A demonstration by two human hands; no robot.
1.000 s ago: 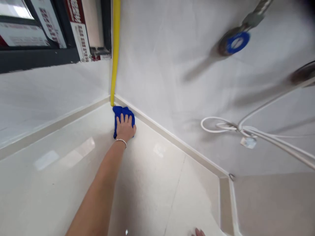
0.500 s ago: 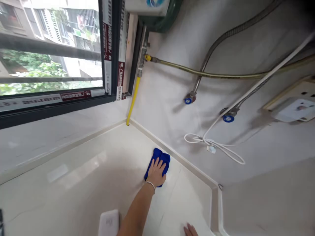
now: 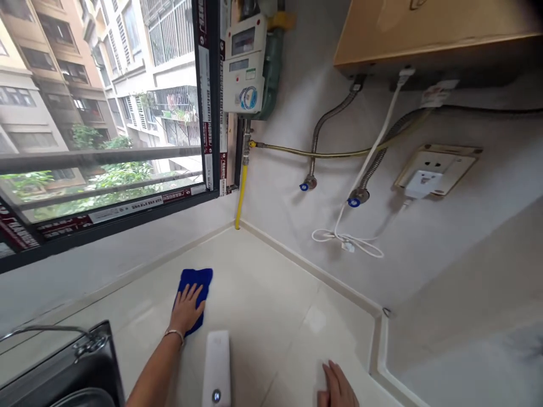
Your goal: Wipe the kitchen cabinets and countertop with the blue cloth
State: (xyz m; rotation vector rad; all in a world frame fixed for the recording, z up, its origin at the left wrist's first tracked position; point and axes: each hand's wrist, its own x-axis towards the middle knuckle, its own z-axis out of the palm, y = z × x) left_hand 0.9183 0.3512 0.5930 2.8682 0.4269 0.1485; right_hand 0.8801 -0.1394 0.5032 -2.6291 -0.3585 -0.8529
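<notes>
My left hand [image 3: 186,310] lies flat with fingers spread on a folded blue cloth [image 3: 198,279], pressing it onto the pale glossy countertop [image 3: 271,299] a little left of the middle. My right hand [image 3: 338,386] rests at the bottom edge of the view, fingers apart, flat on the countertop and holding nothing. A bracelet circles my left wrist. A white oblong device [image 3: 216,362] with a small light lies on the counter between my two arms.
A dark sink [image 3: 63,367] with a thin metal faucet [image 3: 46,329] sits at lower left. In the corner stand a yellow pipe [image 3: 241,192] and a gas meter [image 3: 245,65]. Hoses, a coiled white cable [image 3: 348,242] and a wall socket [image 3: 428,172] line the right wall; a window [image 3: 102,113] is left.
My left hand slid the blue cloth out of the far corner, along the right wall, then leftward toward the sink. The view tilted up, showing the window and meter.
</notes>
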